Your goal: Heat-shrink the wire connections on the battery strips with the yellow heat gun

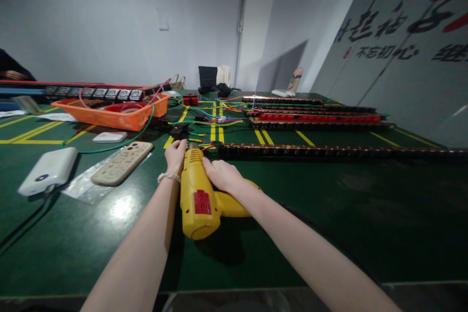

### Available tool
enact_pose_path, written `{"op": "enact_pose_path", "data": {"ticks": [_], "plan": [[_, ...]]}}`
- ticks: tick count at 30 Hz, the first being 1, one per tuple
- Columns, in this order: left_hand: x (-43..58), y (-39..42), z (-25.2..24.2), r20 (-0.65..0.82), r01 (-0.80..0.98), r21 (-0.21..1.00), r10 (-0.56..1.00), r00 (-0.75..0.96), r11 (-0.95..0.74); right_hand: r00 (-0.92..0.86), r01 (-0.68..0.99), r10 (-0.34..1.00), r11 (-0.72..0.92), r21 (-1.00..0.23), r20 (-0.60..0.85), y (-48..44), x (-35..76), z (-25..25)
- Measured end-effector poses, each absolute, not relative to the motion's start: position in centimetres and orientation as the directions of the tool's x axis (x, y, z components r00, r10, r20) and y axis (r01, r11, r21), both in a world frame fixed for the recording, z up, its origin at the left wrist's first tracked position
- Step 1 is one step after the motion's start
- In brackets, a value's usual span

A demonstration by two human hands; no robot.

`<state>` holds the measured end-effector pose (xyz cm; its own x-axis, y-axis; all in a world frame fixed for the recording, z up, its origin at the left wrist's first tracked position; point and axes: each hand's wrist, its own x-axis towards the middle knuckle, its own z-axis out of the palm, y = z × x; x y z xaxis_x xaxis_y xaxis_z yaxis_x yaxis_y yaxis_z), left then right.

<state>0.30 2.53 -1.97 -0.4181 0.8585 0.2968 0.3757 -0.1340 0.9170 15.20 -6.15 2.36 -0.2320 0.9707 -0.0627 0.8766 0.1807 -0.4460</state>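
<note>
A yellow heat gun [200,195] with a red label is in the middle, its nozzle pointing away from me and its handle out to the right. My right hand [222,174] is closed on it, with the fingers partly hidden behind the body. Left of the nozzle, my left hand [176,155] is closed in a pinch; what it holds is hidden. Just beyond the nozzle, coloured wires [212,145] come out of the end of a long dark strip [292,151] lying across the table.
An orange basket [117,118] with wires stands at the back left. Nearer are a white power bank [49,170] with a cable and a beige phone-shaped case [122,163] on a plastic bag. More long strips [318,124] lie at the back right. A person's hand [14,75] shows far left.
</note>
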Motion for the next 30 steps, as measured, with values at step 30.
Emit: {"op": "enact_pose_path", "data": {"ticks": [30], "plan": [[1.0,2.8,-2.8,0.295,0.318,0.937,0.819,-0.493,-0.146,-0.115,0.922,0.991,0.083,-0.379,-0.063,-7.3,20.0,3.0]]}}
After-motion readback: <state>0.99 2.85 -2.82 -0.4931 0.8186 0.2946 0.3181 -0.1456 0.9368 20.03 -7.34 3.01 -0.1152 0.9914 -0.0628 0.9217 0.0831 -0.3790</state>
